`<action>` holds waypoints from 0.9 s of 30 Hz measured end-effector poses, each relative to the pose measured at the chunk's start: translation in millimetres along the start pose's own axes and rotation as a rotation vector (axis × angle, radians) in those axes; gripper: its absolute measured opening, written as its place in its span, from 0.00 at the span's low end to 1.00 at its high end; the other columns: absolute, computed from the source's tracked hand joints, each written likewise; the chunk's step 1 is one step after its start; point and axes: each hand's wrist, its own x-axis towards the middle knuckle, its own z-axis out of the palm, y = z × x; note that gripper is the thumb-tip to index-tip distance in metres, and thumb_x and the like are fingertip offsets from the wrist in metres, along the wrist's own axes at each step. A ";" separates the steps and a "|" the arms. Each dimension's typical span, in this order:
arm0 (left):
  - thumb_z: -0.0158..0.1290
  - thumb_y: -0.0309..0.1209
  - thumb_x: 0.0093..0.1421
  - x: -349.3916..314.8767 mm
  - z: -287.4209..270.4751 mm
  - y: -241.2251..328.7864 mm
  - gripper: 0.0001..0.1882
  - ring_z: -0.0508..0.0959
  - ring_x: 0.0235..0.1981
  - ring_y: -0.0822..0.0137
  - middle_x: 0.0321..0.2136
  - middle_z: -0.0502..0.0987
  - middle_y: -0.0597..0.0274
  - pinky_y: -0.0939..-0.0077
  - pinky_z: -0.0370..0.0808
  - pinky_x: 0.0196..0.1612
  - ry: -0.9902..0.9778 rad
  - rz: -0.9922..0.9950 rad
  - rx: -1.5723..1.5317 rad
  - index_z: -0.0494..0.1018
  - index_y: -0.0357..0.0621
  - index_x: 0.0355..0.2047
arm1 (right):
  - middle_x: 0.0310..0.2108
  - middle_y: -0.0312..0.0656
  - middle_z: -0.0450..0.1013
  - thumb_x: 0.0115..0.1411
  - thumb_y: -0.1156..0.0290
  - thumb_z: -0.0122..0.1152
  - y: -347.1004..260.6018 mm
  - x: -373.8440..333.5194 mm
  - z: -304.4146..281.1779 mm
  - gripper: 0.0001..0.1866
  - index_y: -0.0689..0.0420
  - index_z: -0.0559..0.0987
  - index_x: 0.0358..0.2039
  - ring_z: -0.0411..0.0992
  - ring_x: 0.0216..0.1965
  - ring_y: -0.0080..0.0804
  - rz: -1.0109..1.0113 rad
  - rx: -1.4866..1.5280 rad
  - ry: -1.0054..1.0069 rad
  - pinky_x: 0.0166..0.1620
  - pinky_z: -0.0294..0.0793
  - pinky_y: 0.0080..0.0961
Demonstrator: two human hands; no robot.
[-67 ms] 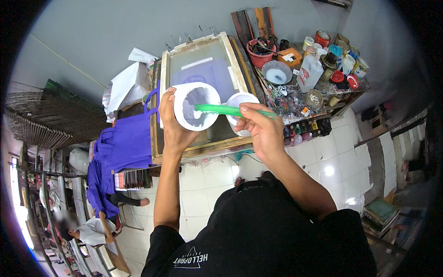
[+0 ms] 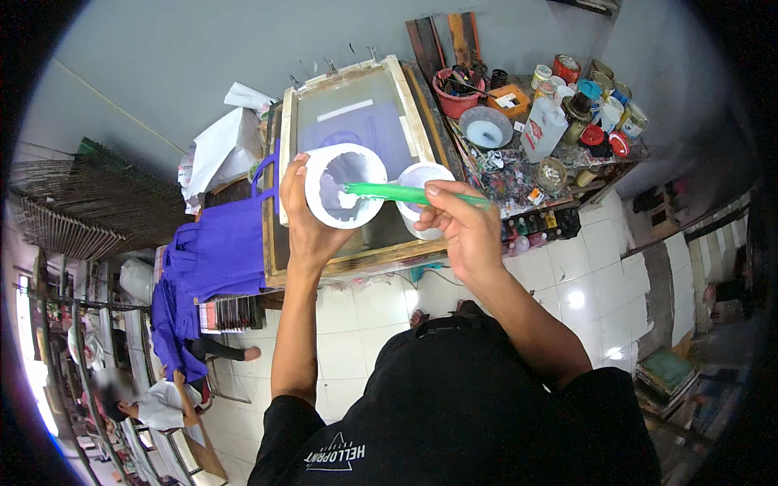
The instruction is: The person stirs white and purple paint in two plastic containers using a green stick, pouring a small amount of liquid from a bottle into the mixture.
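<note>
My left hand is wrapped round the side of a white tub, tilted so that its mouth faces me. White paste coats the inside of the tub. Between thumb and fingers, my right hand pinches a green stirring stick, whose far end reaches into the tub and touches the white paste. A second white tub is just right of the first, partly behind the stick and my right fingers. Beneath both lies a framed printing screen with a purple area showing through its mesh.
Purple fabric bags drape off the table's left side, beside white plastic wrapping. To the right, a paint-stained table bears a grey bowl, a red bucket, a plastic jug and several cans. A co-worker sits at lower left.
The stick's tip has shifted very slightly inside the tub, and the white paste at it looks a little different. Both hands keep their grips.
</note>
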 end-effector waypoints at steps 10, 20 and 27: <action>0.80 0.32 0.37 -18.6 28.5 13.5 0.63 0.70 0.64 0.47 0.62 0.65 0.42 0.55 0.68 0.67 0.040 -0.448 -0.194 0.52 0.36 0.68 | 0.33 0.51 0.80 0.64 0.75 0.65 -47.5 10.8 -36.9 0.14 0.72 0.80 0.46 0.79 0.29 0.33 -0.064 -0.112 -0.037 0.36 0.84 0.33; 0.78 0.33 0.37 -0.4 21.6 47.0 0.58 0.74 0.59 0.54 0.59 0.68 0.46 0.59 0.72 0.63 -0.108 -0.712 -0.216 0.58 0.30 0.66 | 0.32 0.48 0.80 0.65 0.76 0.61 -136.1 21.6 -65.5 0.12 0.70 0.81 0.45 0.80 0.26 0.32 -0.136 -0.201 -0.089 0.32 0.86 0.35; 0.76 0.32 0.38 -49.0 13.1 60.5 0.53 0.74 0.59 0.49 0.59 0.69 0.46 0.57 0.72 0.62 -0.068 -0.876 -0.230 0.61 0.31 0.64 | 0.29 0.46 0.80 0.62 0.76 0.67 -184.3 38.5 -49.4 0.09 0.69 0.83 0.40 0.80 0.26 0.30 -0.202 -0.690 -0.187 0.31 0.83 0.29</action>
